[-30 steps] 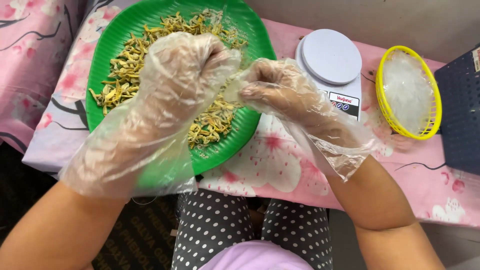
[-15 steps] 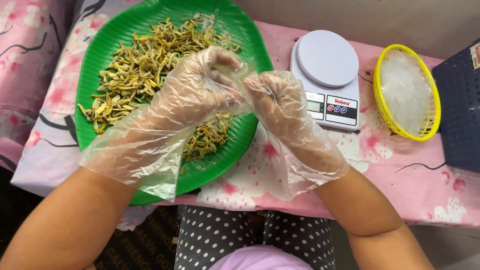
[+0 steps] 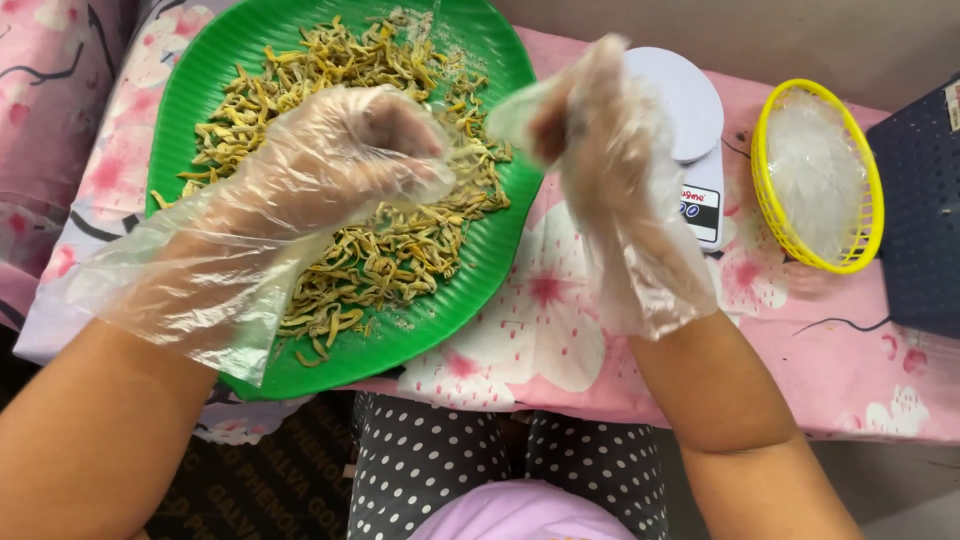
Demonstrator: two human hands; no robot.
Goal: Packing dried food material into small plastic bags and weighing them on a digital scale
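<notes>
Both my hands wear loose clear plastic gloves. My left hand (image 3: 340, 160) hovers over the green leaf-shaped tray (image 3: 480, 290), fingers curled in, with nothing visible in them. The tray holds a heap of thin yellow-green dried strips (image 3: 380, 250). My right hand (image 3: 600, 150) is raised above the tray's right edge and is motion-blurred, partly covering the white kitchen scale (image 3: 695, 110). Its glove hangs loose at the wrist. Whether its fingers hold anything is unclear.
A yellow plastic basket (image 3: 815, 175) with clear bags inside stands right of the scale. A dark blue crate (image 3: 920, 210) is at the far right. The table has a pink flowered cloth (image 3: 560, 340). My lap in dotted fabric shows below the table edge.
My hands were pressed together over the tray, the left gripping the right glove. They have since parted: the left stays over the strips, while the right has swung up and to the right.
</notes>
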